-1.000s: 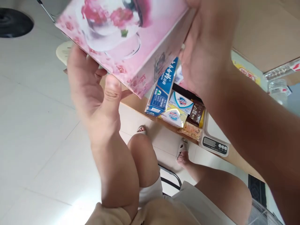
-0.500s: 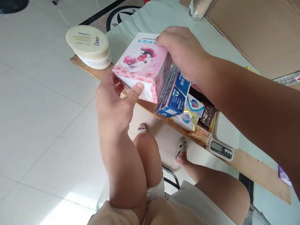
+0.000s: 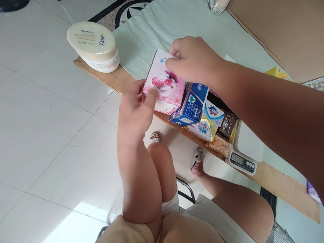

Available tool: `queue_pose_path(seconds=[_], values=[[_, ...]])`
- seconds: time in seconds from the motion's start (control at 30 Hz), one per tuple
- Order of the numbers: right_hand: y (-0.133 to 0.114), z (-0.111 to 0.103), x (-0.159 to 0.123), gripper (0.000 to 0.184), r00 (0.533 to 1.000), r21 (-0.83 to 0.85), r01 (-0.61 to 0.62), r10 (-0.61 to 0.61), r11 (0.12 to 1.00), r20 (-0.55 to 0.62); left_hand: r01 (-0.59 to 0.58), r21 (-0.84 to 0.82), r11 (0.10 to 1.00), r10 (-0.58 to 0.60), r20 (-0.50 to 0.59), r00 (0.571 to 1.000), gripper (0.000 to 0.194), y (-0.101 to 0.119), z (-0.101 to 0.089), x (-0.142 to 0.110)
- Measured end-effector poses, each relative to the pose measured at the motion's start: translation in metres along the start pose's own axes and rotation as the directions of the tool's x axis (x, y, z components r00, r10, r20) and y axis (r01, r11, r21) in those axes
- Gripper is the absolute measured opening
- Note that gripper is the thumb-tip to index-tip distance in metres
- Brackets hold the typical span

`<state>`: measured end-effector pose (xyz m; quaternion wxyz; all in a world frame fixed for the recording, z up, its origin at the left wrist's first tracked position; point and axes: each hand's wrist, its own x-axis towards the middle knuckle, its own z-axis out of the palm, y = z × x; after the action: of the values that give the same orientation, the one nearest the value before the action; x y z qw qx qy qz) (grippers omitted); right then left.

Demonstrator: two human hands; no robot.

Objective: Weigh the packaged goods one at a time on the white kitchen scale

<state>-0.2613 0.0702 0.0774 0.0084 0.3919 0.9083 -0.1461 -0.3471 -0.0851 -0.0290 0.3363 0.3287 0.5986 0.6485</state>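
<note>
Between my two hands is a pink and white cardboard box [image 3: 164,84] printed with flowers and an eye. My left hand [image 3: 139,108] grips its near left side, thumb on the printed face. At its far right corner, my right hand [image 3: 187,60] pinches the edge, some fingers hidden behind the box. Close against its right side stands a blue toothpaste box [image 3: 189,104]. Beyond that are a white and blue soap box [image 3: 213,113], a yellow and white soap box [image 3: 204,129] and a dark brown packet [image 3: 228,123].
A cream Dove tub [image 3: 93,47] stands on the table's left corner. To the right are a clear snack packet [image 3: 219,145] and a white digital scale [image 3: 244,152] by the front edge. A large cardboard piece [image 3: 278,37] lies at the back on the pale green cloth [image 3: 141,37].
The pink box has moved right and down toward the toothpaste box, and its printed face has turned. Both hands moved with it, keeping hold.
</note>
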Motion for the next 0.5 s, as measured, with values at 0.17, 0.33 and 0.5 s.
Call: queue_pose_path(seconds=[0.17, 0.33, 0.5], values=[[0.005, 0.000, -0.001, 0.043, 1.000, -0.112, 0.003, -0.003, 0.994, -0.002, 0.024, 0.027, 0.999, -0.025, 0.013, 1.000, 0.035, 0.001, 0.000, 0.001], [0.009, 0.001, -0.005, 0.045, 1.000, -0.114, 0.012, -0.012, 0.993, 0.003, 0.048, 0.028, 0.998, -0.047, -0.031, 0.998, 0.015, 0.002, 0.003, 0.003], [0.010, 0.003, -0.003, 0.043, 0.999, -0.093, 0.044, -0.043, 0.995, 0.012, -0.026, 0.019, 0.999, 0.026, -0.044, 0.999, 0.023, 0.011, 0.002, 0.004]])
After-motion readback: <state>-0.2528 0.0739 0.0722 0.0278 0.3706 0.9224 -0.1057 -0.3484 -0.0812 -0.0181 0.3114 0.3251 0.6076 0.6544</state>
